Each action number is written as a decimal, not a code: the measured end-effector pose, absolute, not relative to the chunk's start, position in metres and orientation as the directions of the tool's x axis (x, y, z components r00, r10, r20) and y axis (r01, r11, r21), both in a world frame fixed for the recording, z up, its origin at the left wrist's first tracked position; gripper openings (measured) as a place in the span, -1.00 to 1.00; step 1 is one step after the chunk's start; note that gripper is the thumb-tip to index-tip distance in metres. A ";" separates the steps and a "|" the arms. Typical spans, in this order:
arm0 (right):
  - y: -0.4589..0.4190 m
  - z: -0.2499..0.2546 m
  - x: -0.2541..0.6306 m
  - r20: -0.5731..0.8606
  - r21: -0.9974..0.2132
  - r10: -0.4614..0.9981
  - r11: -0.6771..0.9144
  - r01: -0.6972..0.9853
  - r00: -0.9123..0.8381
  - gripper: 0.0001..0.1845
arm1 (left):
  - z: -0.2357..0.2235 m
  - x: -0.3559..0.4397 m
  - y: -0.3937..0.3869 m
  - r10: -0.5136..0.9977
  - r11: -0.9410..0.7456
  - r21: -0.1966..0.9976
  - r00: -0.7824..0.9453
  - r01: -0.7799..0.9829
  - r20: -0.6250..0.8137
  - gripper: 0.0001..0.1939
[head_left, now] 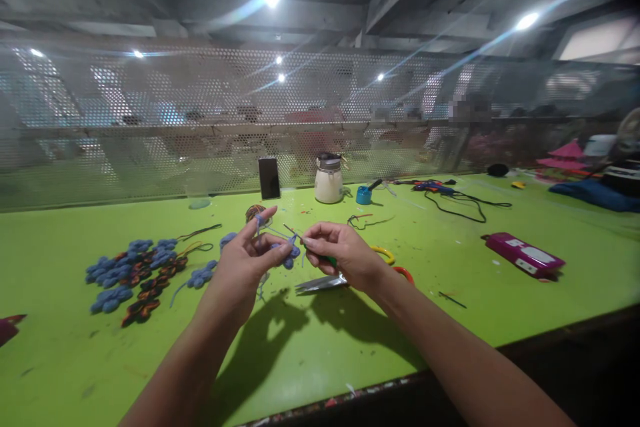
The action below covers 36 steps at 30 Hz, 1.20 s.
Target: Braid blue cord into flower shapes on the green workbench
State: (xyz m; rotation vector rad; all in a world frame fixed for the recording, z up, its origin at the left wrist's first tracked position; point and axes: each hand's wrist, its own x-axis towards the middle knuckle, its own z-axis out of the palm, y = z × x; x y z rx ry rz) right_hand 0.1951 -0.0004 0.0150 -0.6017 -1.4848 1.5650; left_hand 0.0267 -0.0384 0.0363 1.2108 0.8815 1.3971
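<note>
1. The green tabletop (450,240) stretches in front of me, its far edge along a perforated screen.
2. Over on its left side, well back from the near edge, lies a cluster of knitted-looking flowers (163,253), blue and dark orange.
3. The left hand (245,250) is above the middle of the tabletop, thumb and fingers pinched on the work, forefinger raised with yarn (259,221) around it.
4. The right hand (340,247) is curled closed on a slim hook, well in from the near edge.
5. Scissors (320,284) lie beneath it, blades pointing towards the tabletop's left side.
6. The blue yarn piece (289,257) sits between the two hands, at the left fingertips.
7. The hook (291,230) is right by that piece; I'd judge a stitch is being worked. The next move calls for a taut strand, a steady pinch and a small wrist turn.
</note>
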 end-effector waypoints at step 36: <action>-0.008 0.015 0.184 0.322 -0.935 0.908 0.260 -0.242 -0.268 -0.63 | 0.034 0.020 -0.031 0.991 0.022 0.933 0.133 -0.360 0.028 -0.42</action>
